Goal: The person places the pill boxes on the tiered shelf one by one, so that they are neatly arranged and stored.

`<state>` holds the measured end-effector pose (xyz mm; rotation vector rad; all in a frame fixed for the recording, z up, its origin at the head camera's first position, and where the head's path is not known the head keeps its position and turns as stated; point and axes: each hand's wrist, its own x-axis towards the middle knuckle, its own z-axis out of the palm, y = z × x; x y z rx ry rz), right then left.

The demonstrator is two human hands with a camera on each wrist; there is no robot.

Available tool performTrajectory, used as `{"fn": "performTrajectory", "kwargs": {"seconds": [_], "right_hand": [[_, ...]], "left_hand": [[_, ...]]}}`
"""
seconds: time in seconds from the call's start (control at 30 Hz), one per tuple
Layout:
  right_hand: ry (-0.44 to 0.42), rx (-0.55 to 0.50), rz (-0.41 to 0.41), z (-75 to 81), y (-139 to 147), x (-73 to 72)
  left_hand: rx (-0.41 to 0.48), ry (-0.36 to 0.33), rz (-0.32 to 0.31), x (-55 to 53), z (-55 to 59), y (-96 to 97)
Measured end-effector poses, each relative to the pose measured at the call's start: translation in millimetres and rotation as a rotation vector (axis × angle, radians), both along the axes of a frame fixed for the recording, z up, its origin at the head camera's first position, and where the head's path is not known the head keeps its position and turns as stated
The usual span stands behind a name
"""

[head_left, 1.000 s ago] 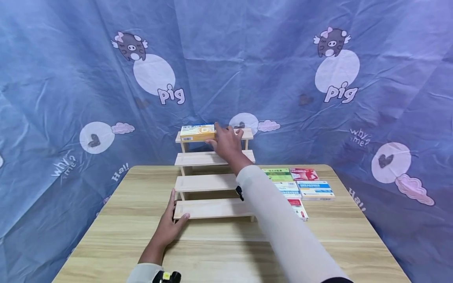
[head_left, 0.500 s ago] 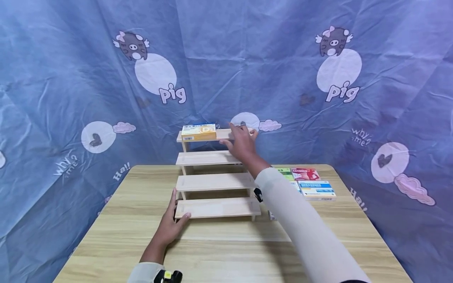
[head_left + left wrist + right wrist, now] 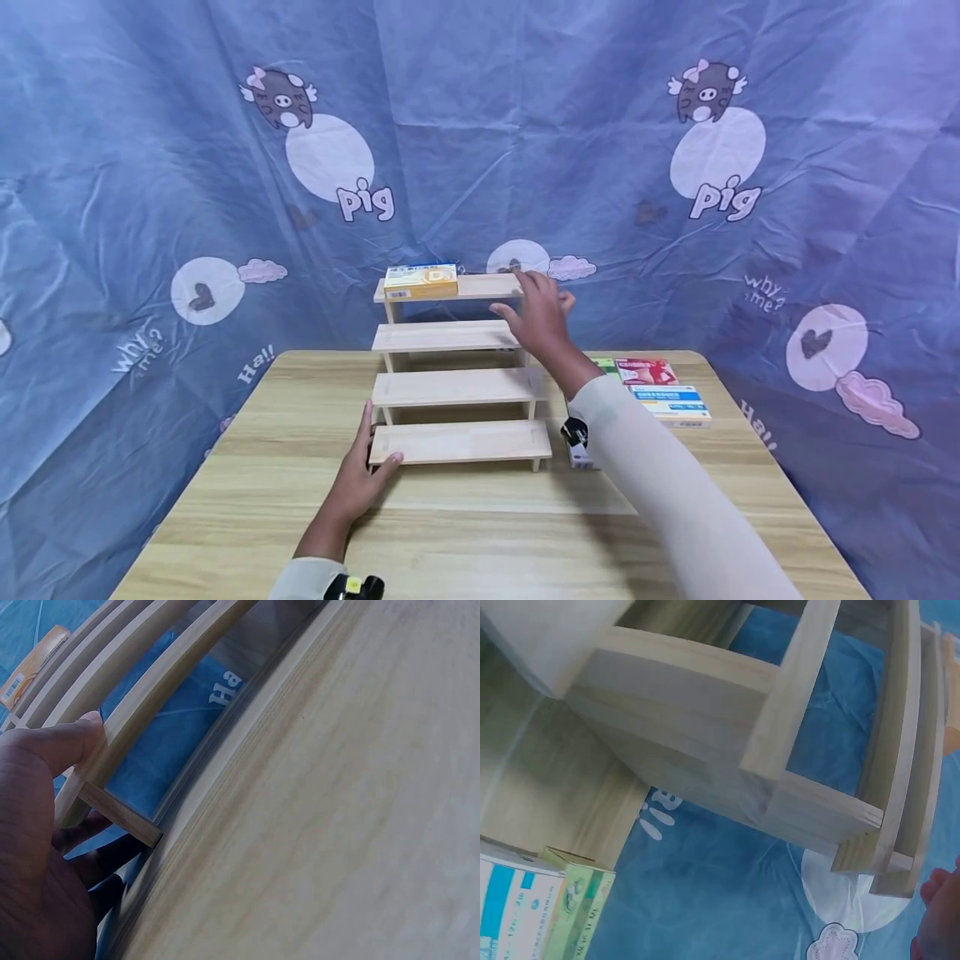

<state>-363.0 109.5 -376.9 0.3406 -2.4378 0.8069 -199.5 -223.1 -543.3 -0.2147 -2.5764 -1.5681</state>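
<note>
A stepped wooden display rack stands on the table, its tiers rising toward the back. On the left part of its top tier lies a yellow-and-white medicine box. My left hand grips the left end of the lowest tier, thumb on top; in the left wrist view the other fingers reach round below the board. My right hand, fingers relaxed and holding nothing, is at the right end of the top tier and hides that end. Only a bit of the right hand shows at the right wrist view's edge.
Right of the rack, medicine boxes lie on the table: a red box, a blue-and-white box and a green box. My right sleeve covers others. A blue patterned cloth hangs behind and at the sides.
My right hand has let go of the yellow-and-white medicine box and moved right along the top tier. The box stays on the tier's left part. My left hand keeps its place.
</note>
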Motion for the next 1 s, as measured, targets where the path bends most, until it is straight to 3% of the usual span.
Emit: {"fn": "performTrajectory", "kwargs": {"seconds": [0.33,0.53,1.0], "right_hand": [[0.037,-0.089,0.068,-14.1,24,23.6],[0.032,-0.126,0.056,-21.4,36,36.2],[-0.028,-0.197,0.027,-56.0,79,68.6]], "left_hand": [[0.009,0.001,-0.005,0.7,0.8,-1.1],[-0.006,0.013,-0.006,1.3,-0.7,-0.6],[-0.03,0.015,0.019,-1.7,-3.9,-0.3]]}}
